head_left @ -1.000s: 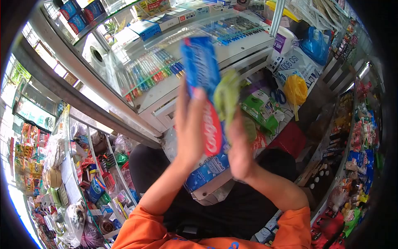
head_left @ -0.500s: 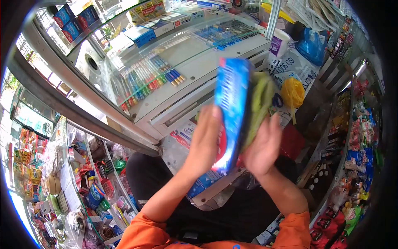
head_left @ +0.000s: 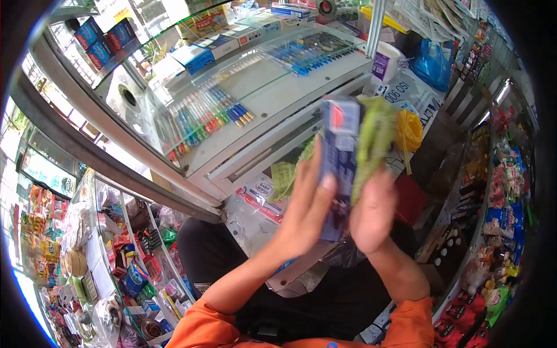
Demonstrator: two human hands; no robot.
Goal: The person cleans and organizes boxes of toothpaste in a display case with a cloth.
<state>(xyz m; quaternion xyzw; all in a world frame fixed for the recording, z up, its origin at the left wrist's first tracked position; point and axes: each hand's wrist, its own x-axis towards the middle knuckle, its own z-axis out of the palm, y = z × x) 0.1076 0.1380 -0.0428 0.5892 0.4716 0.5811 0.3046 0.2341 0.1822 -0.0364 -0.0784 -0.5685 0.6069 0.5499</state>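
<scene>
Upright in front of me is a long dark blue toothpaste box (head_left: 338,156), its narrow side and a red-marked panel facing me. My left hand (head_left: 307,209) is closed on its left side, thumb across the near face. My right hand (head_left: 374,211), a little smeared by motion, presses a green cloth (head_left: 377,130) against the box's right side. More green cloth (head_left: 283,180) shows to the left, behind my left fingers. The box's far side is hidden.
A glass display case (head_left: 255,110) with rows of pens stands ahead. Small blue boxes (head_left: 101,43) sit on a glass shelf at upper left. A yellow bag (head_left: 409,130) lies to the right. Racks of packets (head_left: 502,191) line the right; crowded shelves (head_left: 133,272) stand at left.
The box has turned from its bright blue broad face to a darker narrow side. My left hand has moved slightly right, and green cloth now shows behind it.
</scene>
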